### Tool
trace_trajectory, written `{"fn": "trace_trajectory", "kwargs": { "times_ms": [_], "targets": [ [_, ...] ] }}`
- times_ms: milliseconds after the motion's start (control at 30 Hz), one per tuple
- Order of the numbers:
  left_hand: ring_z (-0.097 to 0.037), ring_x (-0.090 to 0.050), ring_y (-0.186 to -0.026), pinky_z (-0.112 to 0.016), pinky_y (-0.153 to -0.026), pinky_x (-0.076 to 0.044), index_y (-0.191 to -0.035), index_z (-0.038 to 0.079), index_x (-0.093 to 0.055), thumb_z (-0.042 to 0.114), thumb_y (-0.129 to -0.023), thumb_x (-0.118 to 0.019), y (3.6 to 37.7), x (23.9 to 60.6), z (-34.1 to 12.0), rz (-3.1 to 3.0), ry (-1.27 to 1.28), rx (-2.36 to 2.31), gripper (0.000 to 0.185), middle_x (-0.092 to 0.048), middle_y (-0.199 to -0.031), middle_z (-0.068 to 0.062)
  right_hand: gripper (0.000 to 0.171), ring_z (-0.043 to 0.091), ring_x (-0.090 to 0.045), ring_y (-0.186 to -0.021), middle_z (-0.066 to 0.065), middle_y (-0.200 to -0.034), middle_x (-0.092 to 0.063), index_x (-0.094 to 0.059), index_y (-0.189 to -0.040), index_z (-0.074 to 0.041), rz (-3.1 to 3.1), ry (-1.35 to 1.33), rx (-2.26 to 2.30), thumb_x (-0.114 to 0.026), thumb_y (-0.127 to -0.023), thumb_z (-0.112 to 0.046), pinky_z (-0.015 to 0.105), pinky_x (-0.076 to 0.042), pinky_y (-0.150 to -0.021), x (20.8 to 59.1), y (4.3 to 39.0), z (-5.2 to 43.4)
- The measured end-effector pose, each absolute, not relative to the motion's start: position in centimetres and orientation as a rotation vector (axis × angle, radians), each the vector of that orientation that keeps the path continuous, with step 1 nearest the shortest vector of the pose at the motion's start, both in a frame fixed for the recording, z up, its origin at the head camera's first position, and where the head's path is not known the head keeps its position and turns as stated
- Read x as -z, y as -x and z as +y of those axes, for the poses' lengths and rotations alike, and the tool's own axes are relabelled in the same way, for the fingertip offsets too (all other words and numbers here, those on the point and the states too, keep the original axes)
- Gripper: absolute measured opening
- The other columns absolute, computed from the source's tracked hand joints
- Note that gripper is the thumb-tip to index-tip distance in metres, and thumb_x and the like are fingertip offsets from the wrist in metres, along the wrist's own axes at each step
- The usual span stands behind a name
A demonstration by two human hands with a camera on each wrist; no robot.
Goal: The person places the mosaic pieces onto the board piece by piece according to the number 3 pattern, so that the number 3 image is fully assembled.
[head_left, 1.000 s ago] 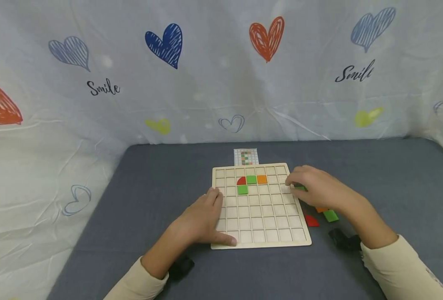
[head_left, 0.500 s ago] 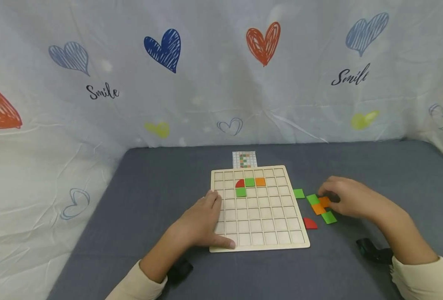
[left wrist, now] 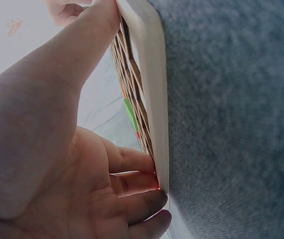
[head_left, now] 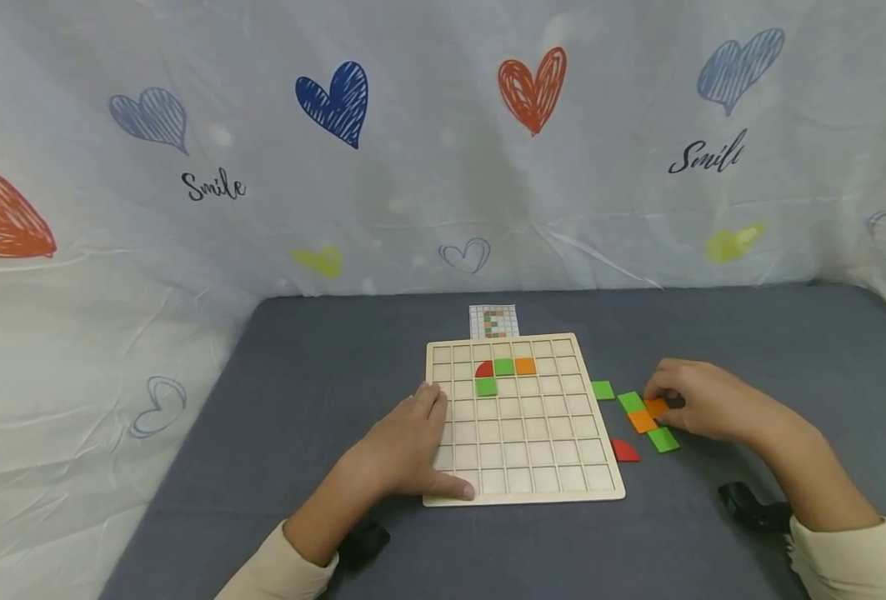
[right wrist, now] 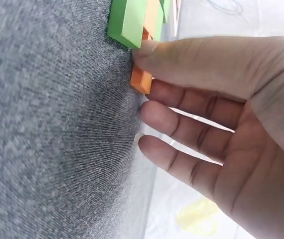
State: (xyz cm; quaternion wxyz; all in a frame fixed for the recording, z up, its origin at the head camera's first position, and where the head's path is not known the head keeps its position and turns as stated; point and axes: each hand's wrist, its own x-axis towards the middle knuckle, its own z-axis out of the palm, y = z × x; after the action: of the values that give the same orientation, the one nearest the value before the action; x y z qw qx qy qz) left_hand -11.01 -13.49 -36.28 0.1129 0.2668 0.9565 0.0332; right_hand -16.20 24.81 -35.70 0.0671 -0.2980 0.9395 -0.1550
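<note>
A pale wooden grid board (head_left: 525,433) lies on the dark cloth. My left hand (head_left: 401,446) rests on its left side, fingers extended at the edge, thumb at the near border; in the left wrist view the fingertips (left wrist: 147,206) touch the rim. Set in the grid are a red quarter-circle tile (head_left: 484,369), a green square (head_left: 503,367), an orange square (head_left: 525,366) and another green square (head_left: 486,387). Right of the board, my right hand (head_left: 713,402) pinches an orange square tile (right wrist: 141,82) at cloth level, thumb against it, index finger partly hidden.
Loose tiles beside the right hand include green squares (head_left: 663,440), an orange square (head_left: 642,422) and a red quarter-circle (head_left: 625,451). A small printed pattern card (head_left: 493,321) lies at the board's far edge. A white curtain with hearts (head_left: 533,167) hangs behind the table.
My right hand has gone from the board's right edge outward to the loose tiles and now has its fingers on an orange one. The left hand stays on the board.
</note>
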Motion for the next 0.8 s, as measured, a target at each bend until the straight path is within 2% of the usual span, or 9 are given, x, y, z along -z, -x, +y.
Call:
{"fn": "trace_trajectory", "kwargs": {
  "times_ms": [300,533,800],
  "targets": [
    [-0.031,-0.023,-0.13,-0.037,-0.101,-0.027,-0.14,-0.006,-0.02,0.081,-0.06,-0.05,11.1,36.2,-13.5,2.809,-0.784,-0.09,0.122,-0.02,-0.141,-0.019,0.013,0.011,-0.051,-0.075,-0.01,-0.086,-0.057,-0.065,-0.086,-0.019,2.818,0.862,0.5,-0.07,-0.075,-0.014,0.031,-0.044,-0.064,35.5,16.4,24.7],
    [-0.031,-0.021,-0.131,-0.037,-0.102,-0.026,-0.14,-0.006,-0.019,0.082,-0.06,-0.049,11.2,36.3,-13.5,2.808,-0.796,-0.074,0.122,-0.02,-0.142,-0.019,0.013,0.008,-0.05,-0.073,-0.014,-0.081,-0.055,-0.062,-0.084,-0.022,2.846,0.874,0.525,-0.068,-0.076,-0.016,0.028,-0.044,-0.064,35.5,16.3,24.0],
    [-0.031,-0.021,-0.131,-0.038,-0.102,-0.026,-0.14,-0.006,-0.019,0.081,-0.06,-0.05,11.1,36.3,-13.4,2.806,-0.78,-0.085,0.122,-0.019,-0.142,-0.02,0.017,0.011,-0.049,-0.074,-0.01,-0.085,-0.053,-0.061,-0.087,-0.022,2.798,0.865,0.559,-0.07,-0.074,-0.017,0.026,-0.042,-0.062,35.4,16.6,22.5]
  ]
}}
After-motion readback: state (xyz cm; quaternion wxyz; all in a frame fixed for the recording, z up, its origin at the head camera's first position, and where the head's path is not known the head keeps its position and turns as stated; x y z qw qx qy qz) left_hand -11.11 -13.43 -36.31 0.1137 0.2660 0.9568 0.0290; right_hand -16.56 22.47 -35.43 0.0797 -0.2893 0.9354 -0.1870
